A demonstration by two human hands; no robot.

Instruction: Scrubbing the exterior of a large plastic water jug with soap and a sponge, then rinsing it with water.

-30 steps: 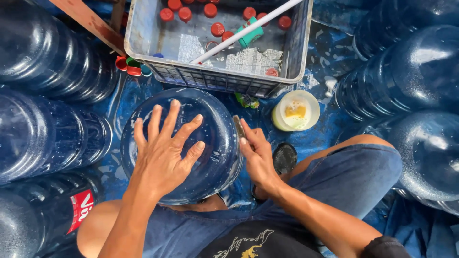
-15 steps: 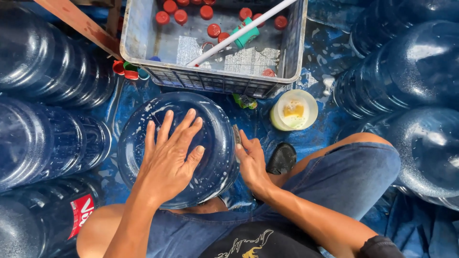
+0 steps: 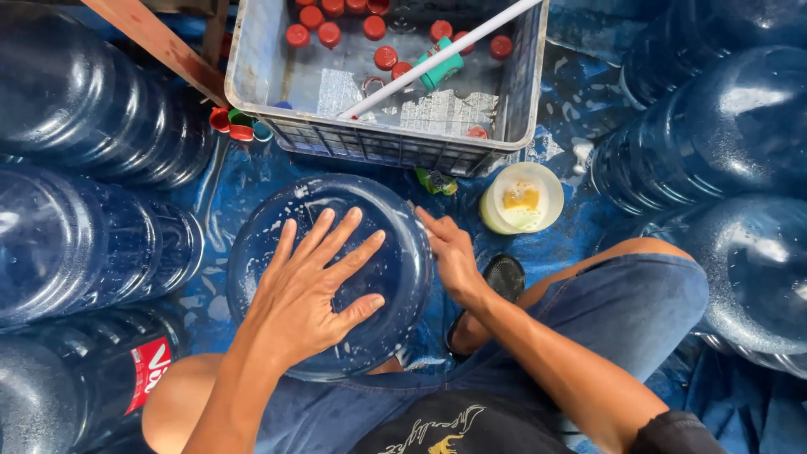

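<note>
Under your left hand (image 3: 307,294) the big water jug (image 3: 332,273) is clear blue plastic — glossy, wet, flecked with white suds. Your right hand (image 3: 450,256) touches its smooth side. The jugs stacked around you (image 3: 84,235) show the same hard, shiny plastic, catching bright highlights. The grey crate (image 3: 382,139) looks like matt moulded plastic with a latticed wall, its red caps (image 3: 313,17) smooth and slightly glossy. The white rod (image 3: 437,59) across it seems plain plastic pipe. The small tub (image 3: 521,197) is creamy, dull plastic. Your shorts (image 3: 622,311) are matt blue denim, and the floor sheet (image 3: 252,176) is wet, slick blue tarpaulin.
</note>
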